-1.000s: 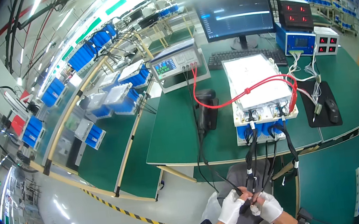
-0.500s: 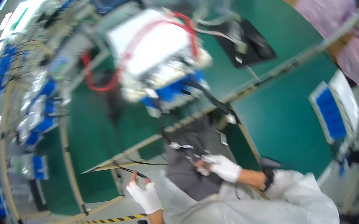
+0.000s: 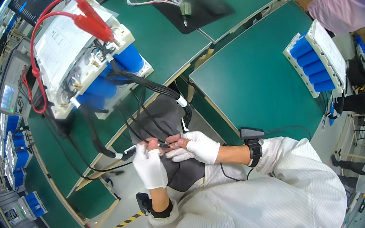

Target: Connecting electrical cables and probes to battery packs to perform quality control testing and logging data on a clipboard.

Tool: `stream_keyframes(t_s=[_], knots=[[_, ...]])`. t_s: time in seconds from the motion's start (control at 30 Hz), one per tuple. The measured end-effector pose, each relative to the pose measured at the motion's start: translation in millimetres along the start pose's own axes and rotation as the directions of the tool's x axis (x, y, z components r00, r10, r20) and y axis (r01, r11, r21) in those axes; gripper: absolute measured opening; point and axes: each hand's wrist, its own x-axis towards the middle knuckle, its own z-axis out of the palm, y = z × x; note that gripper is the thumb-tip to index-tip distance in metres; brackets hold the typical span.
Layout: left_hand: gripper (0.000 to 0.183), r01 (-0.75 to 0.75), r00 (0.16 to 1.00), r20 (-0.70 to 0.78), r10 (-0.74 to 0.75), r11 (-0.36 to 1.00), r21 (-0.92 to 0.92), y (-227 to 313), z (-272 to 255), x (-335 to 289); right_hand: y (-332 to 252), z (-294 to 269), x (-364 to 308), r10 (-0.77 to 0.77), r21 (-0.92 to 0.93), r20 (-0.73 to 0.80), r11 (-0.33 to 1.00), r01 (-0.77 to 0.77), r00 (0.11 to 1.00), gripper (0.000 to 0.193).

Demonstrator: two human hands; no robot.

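Two white-gloved hands, left hand (image 3: pixel 150 166) and right hand (image 3: pixel 201 147): found them close together on the near side of the battery pack (image 3: pixel 100 88), bare fingertips almost meeting. Saw the left hand narrowed to a pinch, thumb and finger around thin black leads (image 3: pixel 163 144). Saw the right hand likewise drawn narrow on the leads, just to the right of the left one. Could not make out the exact number of leads in the grip. Traced the leads back to the near side of the pack. Noticed black wristbands (image 3: pixel 255 152) on both wrists, and dark grey fabric (image 3: pixel 184 178) beneath the hands.

Followed thick black cables (image 3: pixel 156 87) with white sleeves, hanging from the pack's near side. Found the pack itself on a green worktop (image 3: pixel 155 32), blue cells facing the hands, a white sheet (image 3: pixel 63 49) on top and red clips (image 3: pixel 95 26) over its right end.

Spotted a second pack (image 3: pixel 314 64) well to the right of the first, on a separate green worktop. Beyond the first pack and to its right, saw a black mat (image 3: pixel 210 6) with a green connector (image 3: pixel 185 9). Saw a lit meter (image 3: pixel 7 98) to its left and a monitor (image 3: pixel 32 7) beyond it. Glimpsed pink cloth (image 3: pixel 339 8) far to its right.
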Motion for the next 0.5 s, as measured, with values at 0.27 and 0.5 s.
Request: stream_keyframes(t_s=[0.27,0.5], knots=[[0.008,0.034,0.995,-0.086,-0.040,0.997,-0.066,-7.5,9.5,-2.7,-0.8,-2.8,2.1,-0.111,-0.062,0.117,0.991,0.119,0.987,0.056],[0.008,0.076,0.993,-0.093,-0.078,0.997,-0.029,-5.3,21.5,-6.3,-4.5,-1.6,0.6,-0.163,-0.125,0.117,0.976,0.178,0.980,0.057]])
